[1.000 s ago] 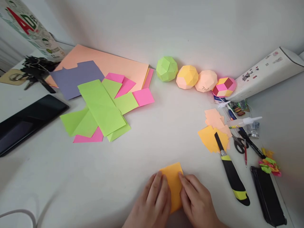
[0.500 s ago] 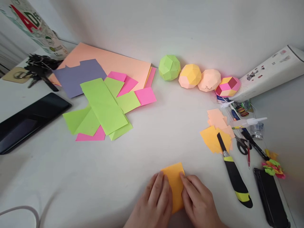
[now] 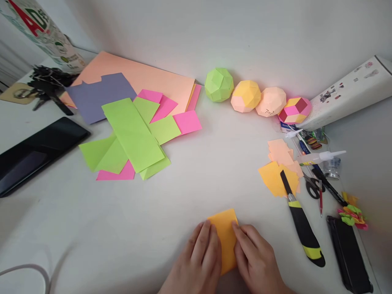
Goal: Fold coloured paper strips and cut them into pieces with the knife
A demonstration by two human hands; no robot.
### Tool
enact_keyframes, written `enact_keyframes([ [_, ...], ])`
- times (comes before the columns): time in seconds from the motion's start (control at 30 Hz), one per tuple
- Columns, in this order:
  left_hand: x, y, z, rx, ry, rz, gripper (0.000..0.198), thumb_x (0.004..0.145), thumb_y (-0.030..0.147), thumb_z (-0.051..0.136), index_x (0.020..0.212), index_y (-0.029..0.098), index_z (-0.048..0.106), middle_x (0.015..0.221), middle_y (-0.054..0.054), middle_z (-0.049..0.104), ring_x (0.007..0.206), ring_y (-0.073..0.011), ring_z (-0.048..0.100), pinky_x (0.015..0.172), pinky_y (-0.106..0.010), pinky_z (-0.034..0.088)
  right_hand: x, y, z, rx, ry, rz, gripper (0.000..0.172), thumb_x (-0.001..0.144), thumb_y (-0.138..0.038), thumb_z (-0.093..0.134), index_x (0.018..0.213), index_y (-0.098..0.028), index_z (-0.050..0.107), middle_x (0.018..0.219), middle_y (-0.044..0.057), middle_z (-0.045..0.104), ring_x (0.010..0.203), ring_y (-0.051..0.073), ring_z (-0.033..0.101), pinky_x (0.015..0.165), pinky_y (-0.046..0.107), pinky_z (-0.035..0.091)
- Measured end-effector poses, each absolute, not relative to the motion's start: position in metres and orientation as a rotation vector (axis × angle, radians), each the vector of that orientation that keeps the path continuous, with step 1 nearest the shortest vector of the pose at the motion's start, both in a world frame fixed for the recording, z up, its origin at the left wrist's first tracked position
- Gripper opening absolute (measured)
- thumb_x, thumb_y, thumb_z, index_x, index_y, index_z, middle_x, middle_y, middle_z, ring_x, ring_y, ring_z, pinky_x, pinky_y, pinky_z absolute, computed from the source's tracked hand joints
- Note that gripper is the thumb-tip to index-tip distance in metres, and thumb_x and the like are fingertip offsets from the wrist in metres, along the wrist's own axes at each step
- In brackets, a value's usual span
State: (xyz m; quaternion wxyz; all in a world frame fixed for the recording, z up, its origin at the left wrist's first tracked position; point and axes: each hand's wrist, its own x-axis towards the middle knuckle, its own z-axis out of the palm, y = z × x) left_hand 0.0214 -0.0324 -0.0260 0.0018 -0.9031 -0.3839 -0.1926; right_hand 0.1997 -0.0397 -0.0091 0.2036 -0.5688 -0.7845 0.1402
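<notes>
An orange sheet of paper point(image 3: 227, 241), seemingly folded, lies on the white table between my two hands. My left hand point(image 3: 200, 255) covers its left edge, fingers close together and pressing the paper down; the thumb is hidden. At the right edge, my right hand point(image 3: 255, 255) is closed with thumb and index finger at the upper right corner, gripping the paper there. To the right of that hand lies a black and yellow utility knife point(image 3: 306, 230), its blade resting over orange paper pieces point(image 3: 272, 179).
Green paper strips point(image 3: 133, 134), pink pieces point(image 3: 187, 122) and a purple sheet point(image 3: 101, 96) lie at left near a black phone-like slab point(image 3: 43, 155). Paper polyhedra point(image 3: 219, 85) line the wall. Scissors point(image 3: 312, 190), glue bottles point(image 3: 321, 157) and a black case point(image 3: 349, 253) sit at right.
The view has shifted very slightly. Both hands and the orange paper stay practically in the same place.
</notes>
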Motion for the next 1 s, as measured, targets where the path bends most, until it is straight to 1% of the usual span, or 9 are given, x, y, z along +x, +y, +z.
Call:
enact_keyframes([
  [0.1, 0.022, -0.032, -0.025, -2.837, -1.201, -0.578, 0.028, 0.084, 0.015, 0.041, 0.101, 0.009, 0.063, 0.109, -0.014, 0.064, 0.111, -0.0289, 0.054, 0.101, -0.042, 0.035, 0.2, -0.039, -0.008, -1.584, -2.193, 0.387, 0.034, 0.089, -0.005, 0.04, 0.117, -0.012, 0.058, 0.078, 0.008, 0.061, 0.066, 0.016, 0.061, 0.06, 0.025, 0.057],
  [0.27, 0.02, -0.034, -0.027, -2.852, -1.171, -0.539, 0.03, 0.087, 0.024, 0.044, 0.104, 0.008, 0.062, 0.113, -0.016, 0.062, 0.113, -0.03, 0.052, 0.1, -0.044, 0.035, 0.201, -0.039, -0.008, -1.586, -2.208, 0.391, 0.034, 0.089, -0.005, 0.039, 0.118, -0.01, 0.057, 0.078, 0.009, 0.061, 0.066, 0.016, 0.061, 0.06, 0.026, 0.057],
  [0.37, 0.02, -0.035, -0.027, -2.848, -1.187, -0.541, 0.03, 0.086, 0.022, 0.044, 0.104, 0.008, 0.063, 0.113, -0.016, 0.062, 0.114, -0.0301, 0.052, 0.1, -0.044, 0.036, 0.201, -0.04, -0.01, -1.593, -2.217, 0.396, 0.034, 0.089, -0.004, 0.039, 0.118, -0.01, 0.056, 0.078, 0.009, 0.061, 0.066, 0.016, 0.061, 0.06, 0.026, 0.057],
  [0.53, 0.021, -0.032, -0.026, -2.844, -1.173, -0.539, 0.03, 0.084, 0.021, 0.043, 0.103, 0.008, 0.062, 0.111, -0.016, 0.062, 0.111, -0.0293, 0.053, 0.101, -0.043, 0.033, 0.202, -0.042, -0.01, -1.601, -2.216, 0.399, 0.034, 0.089, -0.005, 0.039, 0.119, -0.01, 0.056, 0.078, 0.009, 0.061, 0.066, 0.016, 0.061, 0.059, 0.026, 0.057],
  [0.77, 0.019, -0.027, -0.026, -2.862, -1.051, -0.51, 0.029, 0.087, 0.023, 0.039, 0.101, 0.009, 0.061, 0.108, -0.017, 0.065, 0.104, -0.0298, 0.058, 0.099, -0.046, 0.031, 0.2, -0.038, -0.006, -1.595, -2.235, 0.37, 0.032, 0.09, -0.006, 0.038, 0.115, -0.01, 0.057, 0.077, 0.008, 0.061, 0.064, 0.015, 0.061, 0.058, 0.025, 0.057],
  [1.0, 0.017, -0.022, -0.022, -2.909, -0.978, -0.434, 0.028, 0.089, 0.024, 0.043, 0.105, 0.01, 0.06, 0.11, -0.014, 0.063, 0.106, -0.0275, 0.056, 0.099, -0.044, 0.032, 0.2, -0.039, -0.008, -1.614, -2.207, 0.368, 0.033, 0.089, -0.005, 0.036, 0.112, -0.01, 0.059, 0.077, 0.008, 0.06, 0.064, 0.015, 0.061, 0.058, 0.026, 0.057],
])
